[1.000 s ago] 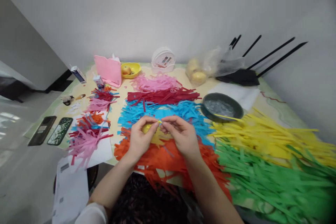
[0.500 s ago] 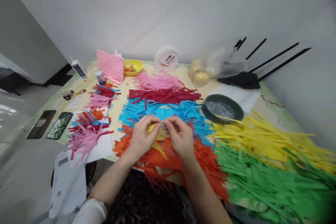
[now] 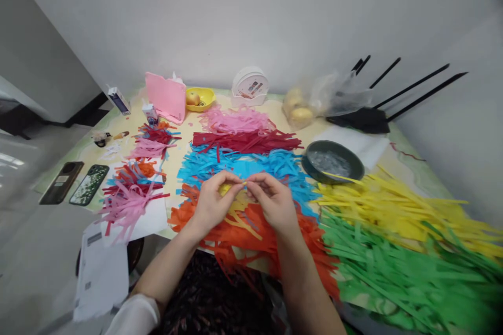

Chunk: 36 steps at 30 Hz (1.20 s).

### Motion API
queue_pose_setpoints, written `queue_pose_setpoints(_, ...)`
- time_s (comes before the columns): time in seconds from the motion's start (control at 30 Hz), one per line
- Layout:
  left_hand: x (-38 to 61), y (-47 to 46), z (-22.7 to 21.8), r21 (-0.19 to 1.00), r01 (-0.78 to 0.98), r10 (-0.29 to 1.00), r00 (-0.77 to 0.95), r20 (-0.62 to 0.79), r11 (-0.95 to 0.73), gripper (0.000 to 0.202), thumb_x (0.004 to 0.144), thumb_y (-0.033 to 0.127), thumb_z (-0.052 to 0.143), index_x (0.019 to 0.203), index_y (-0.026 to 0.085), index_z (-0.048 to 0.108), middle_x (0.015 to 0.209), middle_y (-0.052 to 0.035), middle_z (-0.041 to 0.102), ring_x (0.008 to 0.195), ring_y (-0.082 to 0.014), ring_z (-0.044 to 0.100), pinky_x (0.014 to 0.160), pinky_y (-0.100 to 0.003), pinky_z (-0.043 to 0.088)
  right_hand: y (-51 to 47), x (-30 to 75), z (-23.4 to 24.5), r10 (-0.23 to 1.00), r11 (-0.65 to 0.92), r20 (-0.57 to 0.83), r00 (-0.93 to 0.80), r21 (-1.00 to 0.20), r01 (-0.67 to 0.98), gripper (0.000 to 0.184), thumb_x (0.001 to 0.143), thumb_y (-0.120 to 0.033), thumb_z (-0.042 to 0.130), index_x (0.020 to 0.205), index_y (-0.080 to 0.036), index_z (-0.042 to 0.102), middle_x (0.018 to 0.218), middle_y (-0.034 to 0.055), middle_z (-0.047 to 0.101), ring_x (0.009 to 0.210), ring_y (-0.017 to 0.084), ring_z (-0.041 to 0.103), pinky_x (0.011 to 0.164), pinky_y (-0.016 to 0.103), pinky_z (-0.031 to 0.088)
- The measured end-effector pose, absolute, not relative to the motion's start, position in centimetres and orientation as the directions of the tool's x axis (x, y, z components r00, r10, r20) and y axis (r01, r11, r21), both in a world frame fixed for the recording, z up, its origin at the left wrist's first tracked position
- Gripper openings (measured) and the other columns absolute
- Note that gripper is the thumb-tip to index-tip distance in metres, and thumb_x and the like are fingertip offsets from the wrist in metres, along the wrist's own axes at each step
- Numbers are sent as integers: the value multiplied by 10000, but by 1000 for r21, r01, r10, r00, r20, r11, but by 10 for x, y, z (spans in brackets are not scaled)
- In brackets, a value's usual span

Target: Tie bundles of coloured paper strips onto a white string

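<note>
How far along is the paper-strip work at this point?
Done: several small finished bundles lie on the left of the table. In hand: the left hand and right hand pinch a yellow strip piece between them above the orange strips. Left: large loose piles of yellow strips, green strips, blue strips and red strips lie unbundled.

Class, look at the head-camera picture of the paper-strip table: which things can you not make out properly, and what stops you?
- Yellow paper piece, head view: mostly covered by the left hand and right hand; shape unclear.
- Green strips: blurred and cut off at the right and bottom edges.
- Label on white round container: too small to read.
- Contents of plastic bag: veiled by the film.
</note>
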<state>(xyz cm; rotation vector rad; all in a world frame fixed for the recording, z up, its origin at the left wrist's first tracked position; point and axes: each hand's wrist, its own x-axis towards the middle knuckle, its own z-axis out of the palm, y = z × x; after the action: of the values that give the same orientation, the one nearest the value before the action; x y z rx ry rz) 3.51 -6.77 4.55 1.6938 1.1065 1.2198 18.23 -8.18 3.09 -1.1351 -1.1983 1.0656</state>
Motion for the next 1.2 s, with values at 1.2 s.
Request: queue_pose_setpoints(1.2, 28, -58, 42, 994, -103, 967, 246, 66, -41, 293, 732, 428, 758, 798, 147, 706, 708, -36, 706, 655, -153, 660, 649, -257, 524, -76, 187, 63, 928, 354, 372, -31, -850, 390, 156, 859, -271, 610, 736, -192, 664, 653, -3, 685, 561, 125, 603, 565, 231, 479)
